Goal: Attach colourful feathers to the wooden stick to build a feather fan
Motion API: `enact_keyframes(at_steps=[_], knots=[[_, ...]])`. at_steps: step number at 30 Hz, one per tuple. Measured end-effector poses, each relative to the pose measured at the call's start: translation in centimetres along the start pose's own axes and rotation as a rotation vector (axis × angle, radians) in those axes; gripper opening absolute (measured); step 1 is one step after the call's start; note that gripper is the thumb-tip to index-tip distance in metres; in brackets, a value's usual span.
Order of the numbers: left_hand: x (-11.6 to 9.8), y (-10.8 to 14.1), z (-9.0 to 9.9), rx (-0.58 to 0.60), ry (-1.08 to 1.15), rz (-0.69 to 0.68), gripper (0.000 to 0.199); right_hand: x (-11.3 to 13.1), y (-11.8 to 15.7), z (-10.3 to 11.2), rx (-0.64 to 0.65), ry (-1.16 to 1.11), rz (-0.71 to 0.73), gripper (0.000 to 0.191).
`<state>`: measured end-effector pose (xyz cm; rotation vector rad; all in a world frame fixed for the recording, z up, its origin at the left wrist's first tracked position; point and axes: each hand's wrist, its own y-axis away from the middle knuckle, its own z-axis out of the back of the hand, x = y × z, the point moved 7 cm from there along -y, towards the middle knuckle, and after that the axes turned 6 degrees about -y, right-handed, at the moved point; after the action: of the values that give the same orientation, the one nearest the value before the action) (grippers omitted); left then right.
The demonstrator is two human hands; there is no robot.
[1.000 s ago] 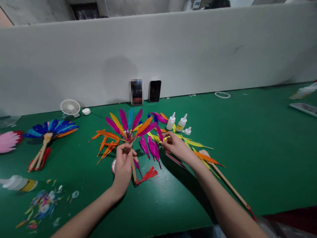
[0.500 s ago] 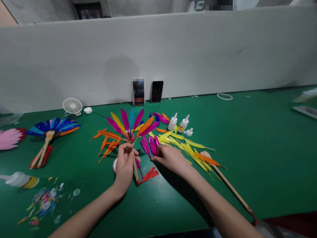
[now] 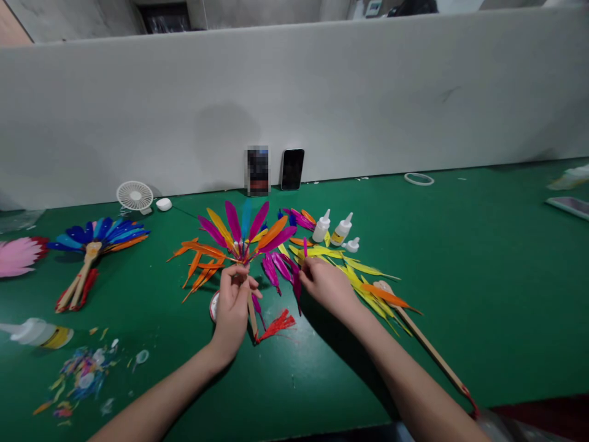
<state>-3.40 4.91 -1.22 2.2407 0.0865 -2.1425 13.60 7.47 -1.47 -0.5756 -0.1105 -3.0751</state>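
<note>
"What's in the left hand [image 3: 234,304]?"
"Curled fingers grip the slim wooden handle [image 3: 253,319] of a feather fan [image 3: 233,222], its smooth, pointed vanes spread magenta, orange and blue above that hand. A stringy red tassel [image 3: 278,324] lies at the handle's lower end."
"And the right [image 3: 327,285]?"
"Fingertips pinched on a narrow magenta feather [image 3: 305,247], near limp yellow feathers [image 3: 368,298] on the glossy green table [image 3: 483,276]."

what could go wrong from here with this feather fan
The left hand grips the feather fan just below its spread feathers, so a shift in grip might skew them. The right hand works close to loose yellow feathers, and its forearm could brush the orange feather.
</note>
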Motion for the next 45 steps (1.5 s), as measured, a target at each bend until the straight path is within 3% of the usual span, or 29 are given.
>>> enact_keyframes(at_steps=[9,14,18,22,25,28,31,33,39,45], knots=[[0.1,0.0,0.0,0.003,-0.016,-0.012,0.010,0.8,0.4,0.4,-0.079,0.037,0.099,0.020],[0.1,0.0,0.0,0.003,-0.048,-0.027,0.010,1.9,0.7,-1.2,0.061,0.081,0.119,0.021],[0.0,0.0,0.0,-0.008,-0.056,-0.046,0.011,2.7,0.8,-1.7,0.087,0.164,0.065,0.029],[-0.2,0.1,0.0,-0.010,-0.068,-0.075,0.012,2.4,0.7,-1.7,0.094,0.122,0.037,0.025],[-0.4,0.1,0.0,-0.011,-0.068,-0.098,0.013,1.3,0.3,-1.0,0.004,-0.085,0.017,0.014],[-0.5,0.1,0.0,-0.008,-0.090,-0.122,0.013,0.0,-0.1,-0.1,-0.090,-0.614,-0.010,0.009],[-0.4,0.0,-0.1,-0.002,-0.109,-0.127,0.013,0.1,-0.2,-0.3,0.009,-1.271,-0.019,0.012],[-0.3,0.0,0.0,-0.014,-0.105,-0.125,0.015,0.8,0.1,-0.6,0.100,-1.532,-0.045,0.017],[-0.2,-0.3,0.0,-0.023,-0.063,-0.112,0.021,1.4,0.5,-1.3,0.179,-1.793,-0.142,0.027],[-0.2,-0.2,0.1,-0.018,-0.066,-0.111,0.022,-0.1,0.0,-1.4,0.072,-1.854,-0.231,0.029]])
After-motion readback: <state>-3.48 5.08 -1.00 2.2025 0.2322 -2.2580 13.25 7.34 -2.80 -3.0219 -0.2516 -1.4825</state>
